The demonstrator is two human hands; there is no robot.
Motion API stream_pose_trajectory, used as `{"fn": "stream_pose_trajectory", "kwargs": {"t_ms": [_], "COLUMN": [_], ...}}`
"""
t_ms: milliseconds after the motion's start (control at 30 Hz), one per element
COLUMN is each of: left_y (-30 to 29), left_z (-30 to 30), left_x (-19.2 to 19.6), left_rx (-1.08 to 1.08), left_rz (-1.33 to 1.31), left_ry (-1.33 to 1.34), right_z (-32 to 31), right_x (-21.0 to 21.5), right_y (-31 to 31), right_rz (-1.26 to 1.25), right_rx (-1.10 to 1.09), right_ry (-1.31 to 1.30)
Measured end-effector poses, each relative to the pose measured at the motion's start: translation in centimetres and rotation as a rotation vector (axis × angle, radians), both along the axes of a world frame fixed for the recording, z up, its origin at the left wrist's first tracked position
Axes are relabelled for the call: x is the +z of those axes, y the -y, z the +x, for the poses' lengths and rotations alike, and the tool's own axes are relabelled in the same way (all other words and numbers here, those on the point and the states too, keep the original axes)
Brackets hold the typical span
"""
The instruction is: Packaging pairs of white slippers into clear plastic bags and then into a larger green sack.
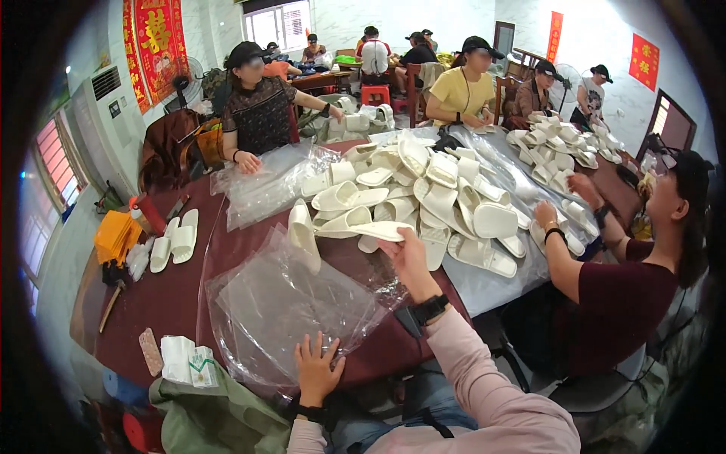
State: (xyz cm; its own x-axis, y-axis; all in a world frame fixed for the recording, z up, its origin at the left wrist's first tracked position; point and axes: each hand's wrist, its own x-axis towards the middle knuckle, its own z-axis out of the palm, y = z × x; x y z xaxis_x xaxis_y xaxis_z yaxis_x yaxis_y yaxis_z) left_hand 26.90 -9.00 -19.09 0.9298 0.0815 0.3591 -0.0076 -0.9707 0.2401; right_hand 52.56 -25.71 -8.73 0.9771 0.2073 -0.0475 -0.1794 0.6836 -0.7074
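My right hand [405,256] is closed on the toe end of a cream slipper [364,226], held at the near edge of a big heap of similar slippers [431,189]. My left hand [316,366] lies with fingers spread on a stack of clear plastic bags [280,303] at the table's near edge. Another cream slipper [302,236] stands on its side just beyond the bags, left of the one I hold.
A pair of slippers [174,240] lies at the left, near orange packets [117,236] and a tissue pack [187,362]. More clear bags [272,181] lie across the dark red table [136,333]. Co-workers [261,113] sit around it; one in dark red [620,295] is close at my right.
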Motion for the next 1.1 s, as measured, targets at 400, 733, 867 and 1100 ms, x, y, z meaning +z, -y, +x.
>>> {"fn": "stream_pose_trajectory", "kwargs": {"t_ms": [400,733,867,1100], "left_y": [-0.3,-0.2,-0.2,0.3], "left_z": [0.0,0.1,0.2,0.0], "left_x": [-0.4,-0.3,-0.2,-0.1], "left_rx": [0.000,0.004,0.005,0.012], "left_rz": [0.000,0.014,0.010,0.011], "left_ry": [-0.024,-0.031,-0.040,-0.065], "right_z": [-3.4,-7.6,-8.1,-6.9], "right_x": [3.6,-4.5,-6.0,-4.9], "right_y": [4.8,18.2,20.8,19.0], "right_rz": [0.184,-0.086,-0.309,-0.503], "right_rx": [0.140,0.206,0.024,-0.034], "right_ry": [0.192,0.049,-0.174,-0.088]}}
